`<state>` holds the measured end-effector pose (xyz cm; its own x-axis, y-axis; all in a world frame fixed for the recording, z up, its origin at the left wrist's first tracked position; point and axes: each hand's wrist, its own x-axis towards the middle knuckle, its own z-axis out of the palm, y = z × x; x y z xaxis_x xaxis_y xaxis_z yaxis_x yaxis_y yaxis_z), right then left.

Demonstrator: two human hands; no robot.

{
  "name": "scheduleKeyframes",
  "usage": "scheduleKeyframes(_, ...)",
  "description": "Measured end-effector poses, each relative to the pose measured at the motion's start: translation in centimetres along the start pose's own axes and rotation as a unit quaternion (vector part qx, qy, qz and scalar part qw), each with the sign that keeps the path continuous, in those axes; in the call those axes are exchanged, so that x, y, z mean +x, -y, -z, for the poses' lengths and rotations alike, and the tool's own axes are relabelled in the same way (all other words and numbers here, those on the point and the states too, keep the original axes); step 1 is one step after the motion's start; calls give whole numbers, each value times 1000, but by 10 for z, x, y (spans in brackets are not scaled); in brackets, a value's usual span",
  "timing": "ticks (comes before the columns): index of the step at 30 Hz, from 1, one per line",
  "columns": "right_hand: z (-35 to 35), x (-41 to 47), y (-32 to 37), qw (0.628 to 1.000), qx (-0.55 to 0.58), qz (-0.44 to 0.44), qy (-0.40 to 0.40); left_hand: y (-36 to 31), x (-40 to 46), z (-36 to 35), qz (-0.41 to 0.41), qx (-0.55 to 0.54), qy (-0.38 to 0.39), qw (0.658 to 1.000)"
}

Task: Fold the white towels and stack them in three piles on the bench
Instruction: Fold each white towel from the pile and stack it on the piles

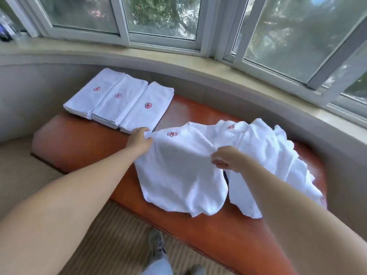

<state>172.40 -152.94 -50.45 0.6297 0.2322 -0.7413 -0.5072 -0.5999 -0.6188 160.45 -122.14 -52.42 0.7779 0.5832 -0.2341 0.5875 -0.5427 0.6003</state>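
Starting at the far left of the red-brown surface (pixel 79 139), three piles of folded towels (pixel 119 102) sit side by side, each topped by a red flower mark. Just right of the nearest pile, the left hand (pixel 140 140) pinches one top corner of a spread towel (pixel 178 171); further right, the right hand (pixel 225 157), fingers curled, grips the opposite corner. The held edge runs left to right between them, and the cloth hangs toward the near side, its lower part draped over the surface. Beyond and right lies the unfolded heap (pixel 278 151). Judging by this, the fold would bring corner to corner, and the left hand is nearer the piles.
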Motion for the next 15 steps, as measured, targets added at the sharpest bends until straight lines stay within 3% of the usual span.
scheduleKeyframes(5,-37,58,-27,993,-112,-9,-30,63,-1,-72,160,-12,186,969)
scheduleKeyframes(7,-46,78,-36,989,-143,-10,-41,85,-3,-93,211,7,228,950)
scheduleKeyframes(10,-55,101,-46,978,-201,-8,-58,112,-1,-116,268,35,242,932)
scheduleKeyframes(13,-63,114,-55,939,-331,-42,-76,126,7,-128,296,72,228,925)
scheduleKeyframes(15,-66,120,-64,930,-359,-52,-61,132,16,-135,330,62,212,918)
